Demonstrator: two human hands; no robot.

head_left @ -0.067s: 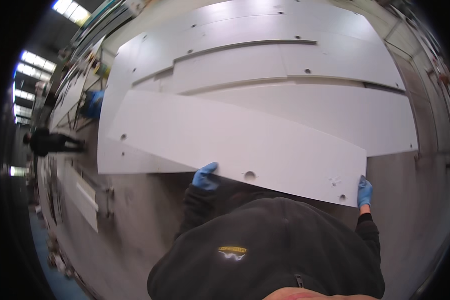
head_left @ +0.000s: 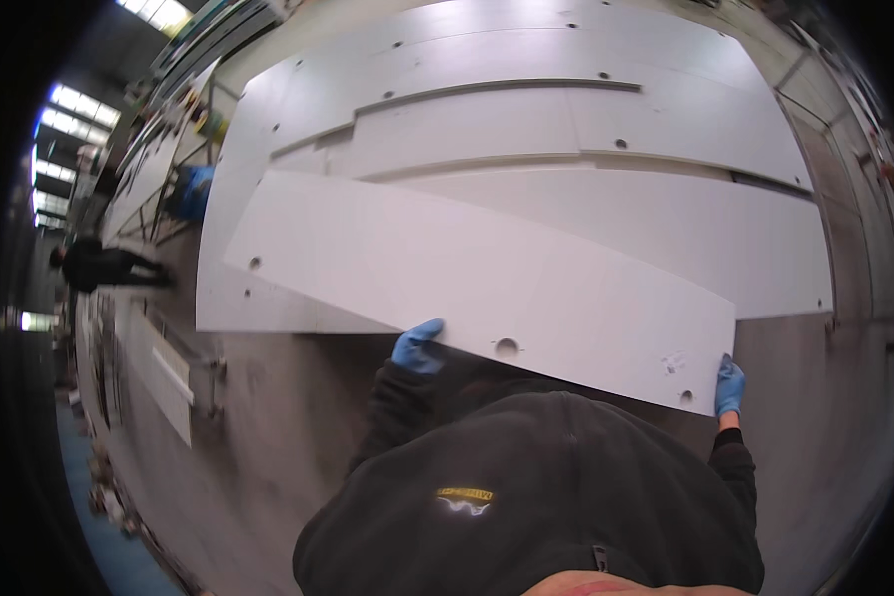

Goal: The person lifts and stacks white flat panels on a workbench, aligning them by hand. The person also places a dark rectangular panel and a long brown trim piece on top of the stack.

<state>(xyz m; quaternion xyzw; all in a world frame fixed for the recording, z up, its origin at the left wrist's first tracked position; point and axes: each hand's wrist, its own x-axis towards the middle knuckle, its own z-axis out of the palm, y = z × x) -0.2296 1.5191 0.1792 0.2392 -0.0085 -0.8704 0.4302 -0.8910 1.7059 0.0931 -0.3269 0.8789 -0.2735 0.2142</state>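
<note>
A long white panel (head_left: 447, 258) lies aslant over other white panels, its right end jutting nearer to me. Along its near edge are several round holes, and a small label sits close to the right end. My left hand (head_left: 419, 346), in a blue glove, grips the near edge left of the middle hole, thumb on top. At the right end my gloved right hand (head_left: 729, 385) holds the short edge, with its other fingers partly hidden. Under the held panel, another white panel (head_left: 755, 238) reaches to the right.
More white panels (head_left: 487, 55) with holes cover the far part of the work surface. On the left a person in dark clothes (head_left: 109, 266) stands on the grey floor. A rack (head_left: 174, 387) stands at lower left, a blue bag-like thing (head_left: 191, 191) farther back.
The whole view has shifted slightly. Both hands keep their grip on the panel, whose left end appears a little farther away and its right end a touch nearer.
</note>
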